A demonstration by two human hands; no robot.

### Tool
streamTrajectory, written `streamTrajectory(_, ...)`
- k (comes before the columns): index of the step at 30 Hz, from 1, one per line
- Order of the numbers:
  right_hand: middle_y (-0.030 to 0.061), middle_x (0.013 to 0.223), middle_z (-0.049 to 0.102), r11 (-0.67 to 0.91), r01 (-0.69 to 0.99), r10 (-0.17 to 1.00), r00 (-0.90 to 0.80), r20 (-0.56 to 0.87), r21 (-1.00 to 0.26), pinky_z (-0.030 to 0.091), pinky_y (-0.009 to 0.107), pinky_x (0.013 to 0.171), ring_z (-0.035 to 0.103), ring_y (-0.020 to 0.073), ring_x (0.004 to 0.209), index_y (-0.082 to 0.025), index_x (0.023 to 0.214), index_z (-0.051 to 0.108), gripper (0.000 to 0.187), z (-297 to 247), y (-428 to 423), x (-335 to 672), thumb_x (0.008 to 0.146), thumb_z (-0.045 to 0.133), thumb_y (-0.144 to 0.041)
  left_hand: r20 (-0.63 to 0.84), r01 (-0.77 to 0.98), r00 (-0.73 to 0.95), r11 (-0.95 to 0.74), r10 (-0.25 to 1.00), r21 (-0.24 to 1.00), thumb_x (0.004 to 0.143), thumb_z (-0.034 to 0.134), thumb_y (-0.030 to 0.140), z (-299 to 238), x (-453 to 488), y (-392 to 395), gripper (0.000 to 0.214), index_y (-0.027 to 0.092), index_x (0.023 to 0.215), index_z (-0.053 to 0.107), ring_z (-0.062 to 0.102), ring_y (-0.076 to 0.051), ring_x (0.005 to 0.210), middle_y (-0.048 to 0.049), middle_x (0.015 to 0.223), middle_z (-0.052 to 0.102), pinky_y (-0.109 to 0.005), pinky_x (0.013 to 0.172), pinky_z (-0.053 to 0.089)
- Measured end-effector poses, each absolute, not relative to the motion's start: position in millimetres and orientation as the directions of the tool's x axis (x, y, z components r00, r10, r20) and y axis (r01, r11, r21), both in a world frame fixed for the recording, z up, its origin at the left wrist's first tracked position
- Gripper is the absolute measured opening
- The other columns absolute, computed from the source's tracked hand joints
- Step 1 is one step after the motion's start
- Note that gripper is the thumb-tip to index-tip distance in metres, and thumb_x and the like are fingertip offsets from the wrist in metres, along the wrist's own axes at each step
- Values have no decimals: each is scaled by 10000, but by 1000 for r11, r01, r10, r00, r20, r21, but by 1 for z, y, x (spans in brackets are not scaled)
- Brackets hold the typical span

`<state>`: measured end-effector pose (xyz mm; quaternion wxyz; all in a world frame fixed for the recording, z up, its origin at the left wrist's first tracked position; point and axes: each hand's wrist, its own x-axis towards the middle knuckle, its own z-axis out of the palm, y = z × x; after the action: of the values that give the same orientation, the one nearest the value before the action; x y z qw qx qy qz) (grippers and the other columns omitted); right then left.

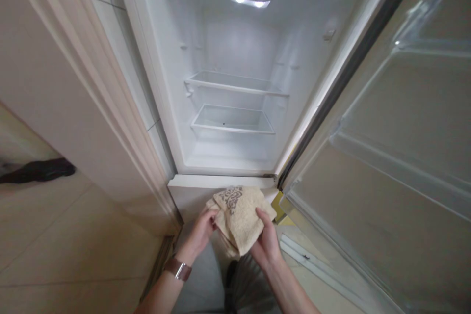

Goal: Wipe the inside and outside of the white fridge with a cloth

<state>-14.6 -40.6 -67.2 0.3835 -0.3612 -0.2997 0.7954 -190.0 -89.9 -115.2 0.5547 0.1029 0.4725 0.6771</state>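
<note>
Far left, a dark, limp-looking thing (40,170) on the tiled floor (73,235), cut by the frame and hard to identify. Now the left hand (201,232): forearm angling up from the bottom edge, brown wristband (178,269) on, fingers curled in and nearly closed, pinching the left edge of the folded cloth (245,213). And there's the cloth, beige with a dark scroll pattern, held up before the lower front edge of the open refrigerator (230,154), covering part of that edge toward its right corner. Across to the right hand (268,243): forearm slanting inward, thumb flat on top of the cloth's right side, hand partly closed around it. Its fingers tuck underneath, out of sight; the left fingertips are hard to make out too. Further right, the door (386,108) swings wide, cut off by the frame.
</note>
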Motion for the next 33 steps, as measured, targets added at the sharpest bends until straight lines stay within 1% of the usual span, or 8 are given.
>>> streamTrajectory(3,173,1344,698,-248,-279,957,-219,-190,-928,516,525,1101,680,341,1233,-135,1452,562,707,-50,10,-21,867,595,-531,-293,-424,-522,54,801,904,740,728,264,-127,-224,-69,406,191,1133,661,713,-260,978,-83,1070,711,-362,867,569)
streamTrajectory(6,166,1455,630,145,88,989,-41,142,-985,459,493,1168,615,327,1323,-126,1522,504,717,-32,69,-36,880,569,-436,-66,-36,-634,55,771,998,764,681,187,-131,-260,-41,295,192,1058,672,675,-258,1038,-91,1070,690,-384,986,522)
streamTrajectory(8,139,1538,567,395,414,917,-233,324,-820,393,474,1224,520,307,1430,-153,1572,462,702,-27,104,-54,892,516,-317,136,272,-586,36,799,962,780,665,159,-128,-282,-18,303,198,1080,666,636,-276,1145,-98,1144,675,-405,1071,477)
streamTrajectory(10,98,1640,455,524,666,849,-457,265,-531,312,523,1265,378,308,1539,-221,1630,384,756,-32,131,-76,882,497,-222,284,544,-457,12,843,839,801,666,168,-122,-303,6,371,198,1171,657,600,-294,1216,-111,1238,645,-423,1115,447)
streamTrajectory(13,27,1748,238,542,823,832,-554,-27,-169,176,713,1244,158,412,1614,-367,1654,310,769,-50,160,-105,924,549,-326,323,790,-192,-49,927,611,792,717,192,-112,-337,45,497,185,1285,657,557,-311,1297,-143,1360,613,-423,1172,393)
streamTrajectory(15,-8,1771,146,547,832,820,-555,-140,-98,90,803,1194,71,489,1609,-459,1638,296,757,-62,175,-118,938,575,-531,248,856,-43,-92,968,508,740,801,226,-107,-361,70,623,192,1345,658,485,-329,1409,-161,1481,565,-437,1252,285)
streamTrajectory(20,-22,1774,124,473,859,848,-504,-164,-196,26,832,1170,64,534,1588,-487,1603,364,725,-74,211,-129,933,502,-725,78,861,106,-131,991,491,592,941,416,-108,-404,111,970,283,1489,597,262,-377,1585,-141,1673,387,-525,1304,35)
streamTrajectory(33,-21,1780,-70,346,924,853,-381,-357,-161,66,662,1291,-50,484,1614,-368,1643,340,881,-82,273,-121,887,503,-790,-59,960,137,-118,989,253,708,792,692,-105,-404,113,1098,358,1656,350,110,-390,1625,-48,1749,222,-588,1298,41)
